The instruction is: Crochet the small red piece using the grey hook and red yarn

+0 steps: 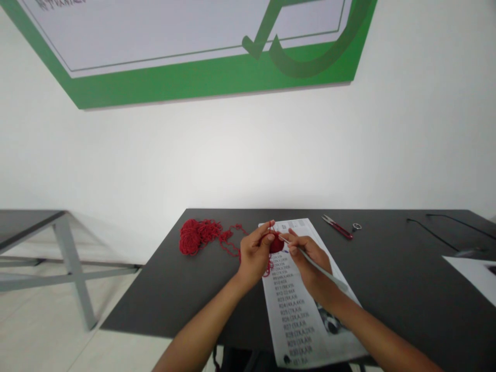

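Between my two hands is a small red crochet piece (276, 244). My left hand (253, 253) pinches its left side, with a strand of red yarn looped over the raised index finger. In my right hand (310, 261) is a crochet hook (323, 270), gripped like a pen, its tip at the piece's upper right edge. From my left hand, loose yarn (229, 238) trails across the table to a red yarn ball (189, 237). Under both hands lies a printed pattern sheet (294, 330) with rows of text and a partly hidden picture.
Red-handled thread snips (338, 227) lie right of the sheet, beside a small ring (357, 226). Farther right are eyeglasses (461, 243) and a white paper (475, 274) on the dark table (395, 279). Another table (31, 227) stands at left. A green-framed board (213, 77) hangs on the wall.
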`<state>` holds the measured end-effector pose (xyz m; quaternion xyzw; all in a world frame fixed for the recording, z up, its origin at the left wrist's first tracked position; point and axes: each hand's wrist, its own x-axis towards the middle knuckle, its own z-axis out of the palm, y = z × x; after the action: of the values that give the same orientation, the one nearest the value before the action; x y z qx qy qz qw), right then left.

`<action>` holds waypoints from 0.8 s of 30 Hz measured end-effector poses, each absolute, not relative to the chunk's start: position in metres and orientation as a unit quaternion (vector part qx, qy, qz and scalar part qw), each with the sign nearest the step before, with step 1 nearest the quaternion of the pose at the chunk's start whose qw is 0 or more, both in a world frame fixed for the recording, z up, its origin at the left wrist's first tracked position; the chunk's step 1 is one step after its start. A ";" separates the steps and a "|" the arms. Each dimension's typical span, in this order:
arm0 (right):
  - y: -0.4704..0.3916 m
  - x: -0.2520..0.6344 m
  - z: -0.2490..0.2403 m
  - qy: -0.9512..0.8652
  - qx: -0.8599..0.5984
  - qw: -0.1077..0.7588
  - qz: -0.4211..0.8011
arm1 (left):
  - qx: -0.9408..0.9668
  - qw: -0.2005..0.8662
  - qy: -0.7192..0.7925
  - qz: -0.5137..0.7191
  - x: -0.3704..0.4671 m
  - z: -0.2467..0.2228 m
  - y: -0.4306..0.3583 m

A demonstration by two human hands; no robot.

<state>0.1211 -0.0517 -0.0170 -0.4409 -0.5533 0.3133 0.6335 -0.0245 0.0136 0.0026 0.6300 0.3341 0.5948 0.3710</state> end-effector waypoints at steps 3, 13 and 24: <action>-0.053 0.121 -0.014 -0.569 -0.455 0.624 0.283 | 0.658 0.335 0.321 0.593 -0.026 0.006 0.013; -0.050 0.121 -0.015 -0.620 -0.467 0.609 0.162 | 0.643 0.340 0.350 0.590 -0.024 0.005 0.015; -0.054 0.117 -0.015 -0.627 -0.503 0.584 0.116 | 0.672 0.320 0.319 0.586 -0.026 0.005 0.019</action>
<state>0.1175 -0.0537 -0.0151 -0.5029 -0.6266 0.1164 0.5838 -0.0258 0.0190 0.0052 0.6722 0.3187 0.5864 0.3204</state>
